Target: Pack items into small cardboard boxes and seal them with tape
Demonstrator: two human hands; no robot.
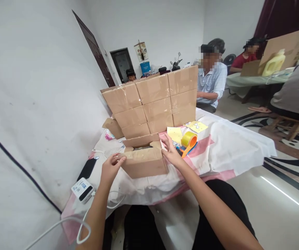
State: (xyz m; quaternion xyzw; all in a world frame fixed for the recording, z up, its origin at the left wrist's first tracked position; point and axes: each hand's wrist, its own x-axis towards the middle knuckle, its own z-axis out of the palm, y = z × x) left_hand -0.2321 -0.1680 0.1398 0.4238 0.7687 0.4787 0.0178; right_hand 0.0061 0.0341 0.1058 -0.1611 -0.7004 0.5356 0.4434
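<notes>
A small open cardboard box (144,162) sits on the cloth-covered table (227,146) in front of me. My left hand (111,167) pinches the box's near-left flap, fingers closed on the cardboard. At the box's right side my right hand (171,152) has its fingers spread and pressed against the flap there. The far flap stands up, and something pale lies inside, hard to make out.
A stack of taped cardboard boxes (153,100) stands behind the open box. A yellow tape roll in an orange dispenser (188,141) and yellow sheets (196,126) lie right of it. A black phone (87,168), a white device (82,189) and a cable sit at left. Other people sit behind.
</notes>
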